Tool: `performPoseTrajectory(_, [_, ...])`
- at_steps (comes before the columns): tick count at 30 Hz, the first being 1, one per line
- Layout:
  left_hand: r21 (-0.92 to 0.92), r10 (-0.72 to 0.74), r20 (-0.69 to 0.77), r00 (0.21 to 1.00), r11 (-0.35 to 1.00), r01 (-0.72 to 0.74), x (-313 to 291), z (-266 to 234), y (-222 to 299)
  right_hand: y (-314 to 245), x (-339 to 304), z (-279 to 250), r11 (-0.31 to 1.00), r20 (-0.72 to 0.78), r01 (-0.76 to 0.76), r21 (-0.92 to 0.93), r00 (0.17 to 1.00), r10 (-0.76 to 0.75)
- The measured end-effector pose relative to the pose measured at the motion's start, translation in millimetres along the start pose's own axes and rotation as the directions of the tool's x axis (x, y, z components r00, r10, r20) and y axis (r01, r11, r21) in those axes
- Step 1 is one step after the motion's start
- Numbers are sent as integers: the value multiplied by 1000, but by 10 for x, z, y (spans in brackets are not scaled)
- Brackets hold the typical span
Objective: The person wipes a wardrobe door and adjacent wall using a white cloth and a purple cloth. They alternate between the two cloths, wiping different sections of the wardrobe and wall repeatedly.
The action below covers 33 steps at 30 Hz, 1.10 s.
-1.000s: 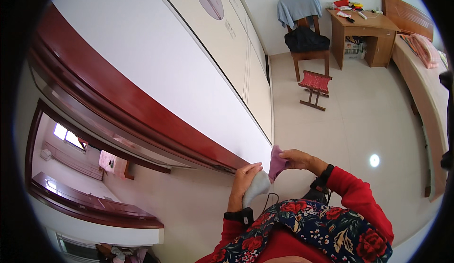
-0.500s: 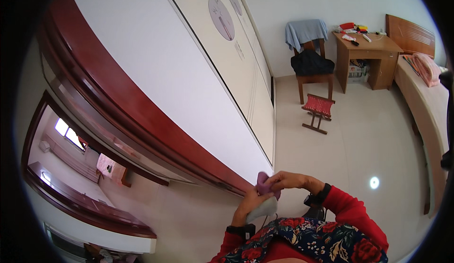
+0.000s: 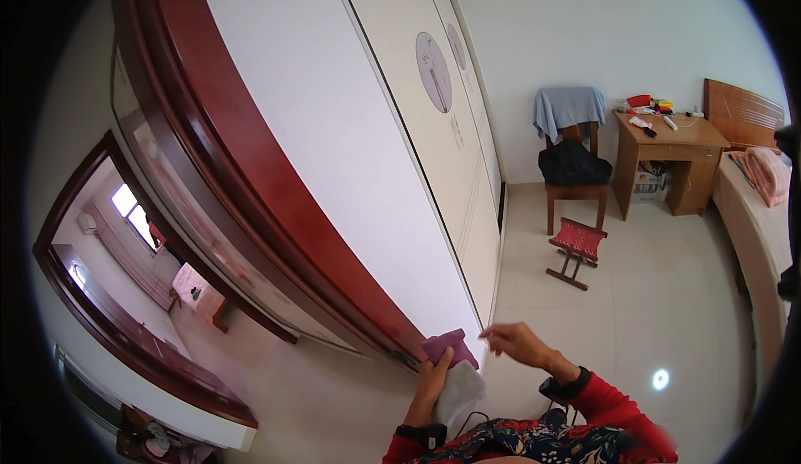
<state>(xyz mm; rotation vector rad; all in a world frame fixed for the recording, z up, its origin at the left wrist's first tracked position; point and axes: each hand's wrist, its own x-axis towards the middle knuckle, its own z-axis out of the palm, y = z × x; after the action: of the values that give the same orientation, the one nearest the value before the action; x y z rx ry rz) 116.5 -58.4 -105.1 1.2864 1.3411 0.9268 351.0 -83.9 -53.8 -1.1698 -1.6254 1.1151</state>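
Observation:
My left hand (image 3: 431, 385) is closed around a folded purple cloth (image 3: 442, 344), its thumb lying over the front. A pale grey cloth (image 3: 460, 390) hangs beside that thumb and reaches down toward my apron; the same hand appears to hold it too. Just right of the purple cloth, my right hand (image 3: 524, 345) is in the air with its fingers apart and pointing left, holding nothing I can see. Both hands are at waist height, next to the lower end of a red-brown door frame (image 3: 250, 176).
Cream sliding wardrobe doors (image 3: 409, 72) run along the left. Farther off stand a wooden chair (image 3: 577, 190) with clothes on it, a red folding stool (image 3: 579, 240), a cluttered desk (image 3: 667, 134) and a bed (image 3: 751, 193). Another room shows through a doorway (image 3: 108, 151).
My right hand has let go of the purple cloth and moved slightly right. The purple cloth now looks flatter in my left hand. The view has tilted, so the room sits lower.

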Motion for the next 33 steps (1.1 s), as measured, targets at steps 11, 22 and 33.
performPoseTrajectory(11, [24, 83, 100, 992, 996, -85, -93, 52, 231, -1507, -67, -417, 812, 84, 576, 100, 808, -583])
performPoseTrajectory(22, [-24, 251, -57, 966, 967, -252, 16, -154, 299, -2800, -8, -186, -29, -54, 683, 730, 15, -998])
performPoseTrajectory(33, [25, 219, -88, 972, 976, -218, -54, -211, 405, -2723, 62, 166, -167, -138, 288, 943, -120, -983])
